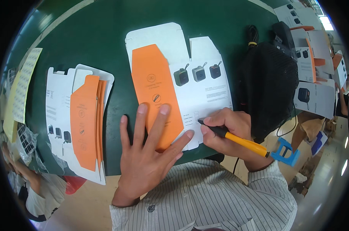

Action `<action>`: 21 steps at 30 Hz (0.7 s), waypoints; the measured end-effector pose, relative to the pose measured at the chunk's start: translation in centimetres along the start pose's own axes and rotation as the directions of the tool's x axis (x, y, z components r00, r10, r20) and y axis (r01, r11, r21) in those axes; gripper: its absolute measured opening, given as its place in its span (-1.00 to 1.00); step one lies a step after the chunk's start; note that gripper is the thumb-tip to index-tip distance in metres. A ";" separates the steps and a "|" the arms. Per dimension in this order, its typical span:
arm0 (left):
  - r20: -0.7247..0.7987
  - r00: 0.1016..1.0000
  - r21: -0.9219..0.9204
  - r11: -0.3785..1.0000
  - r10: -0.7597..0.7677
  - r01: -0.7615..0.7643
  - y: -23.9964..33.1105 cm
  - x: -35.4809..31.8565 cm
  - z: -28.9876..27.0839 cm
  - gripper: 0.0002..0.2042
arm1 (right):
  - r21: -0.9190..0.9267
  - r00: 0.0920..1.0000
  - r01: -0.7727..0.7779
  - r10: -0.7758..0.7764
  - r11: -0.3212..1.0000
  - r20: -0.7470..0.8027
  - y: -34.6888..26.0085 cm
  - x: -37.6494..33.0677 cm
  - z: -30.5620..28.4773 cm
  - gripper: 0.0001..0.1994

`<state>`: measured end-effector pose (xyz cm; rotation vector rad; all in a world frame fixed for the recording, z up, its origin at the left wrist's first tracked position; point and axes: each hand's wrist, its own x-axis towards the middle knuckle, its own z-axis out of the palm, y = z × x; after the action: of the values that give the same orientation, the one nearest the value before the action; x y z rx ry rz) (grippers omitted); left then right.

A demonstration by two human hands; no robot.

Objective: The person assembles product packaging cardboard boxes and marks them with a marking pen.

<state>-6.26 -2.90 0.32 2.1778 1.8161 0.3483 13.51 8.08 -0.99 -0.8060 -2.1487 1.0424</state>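
A flattened white carton (pixel 216 86) lies on the green table in front of me, printed with three small speakers and rows of little boxes. Its orange flap (pixel 153 88) is folded over the left half. My left hand (pixel 145 165) rests flat on the lower part of the flap, fingers spread, thumb reaching onto the white panel. My right hand (pixel 228 129) grips a marker (pixel 243 144) with a yellow-orange barrel and a dark front end. The marker's tip is at the small printed boxes; whether it touches the card I cannot tell.
To the left lies a stack of similar flattened cartons (pixel 84 119), overhanging the near table edge. Beyond it are yellow-backed sticker sheets (pixel 25 88). On the right stand a black fabric bundle (pixel 268 92), a coiled cable (pixel 252 34), a blue plastic piece (pixel 286 152) and more cartons (pixel 316 98). Another person (pixel 47 196) sits at lower left.
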 end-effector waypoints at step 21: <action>0.022 0.998 -0.032 0.998 -0.053 0.054 -0.4 -0.5 -1.1 -0.59 | 0.038 0.988 0.017 -0.010 0.999 -0.155 -0.5 -0.7 1.2 -0.83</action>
<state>-7.09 -3.31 1.18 2.0985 1.8404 0.3393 12.93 6.72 -1.38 -0.8252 -1.9941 0.9789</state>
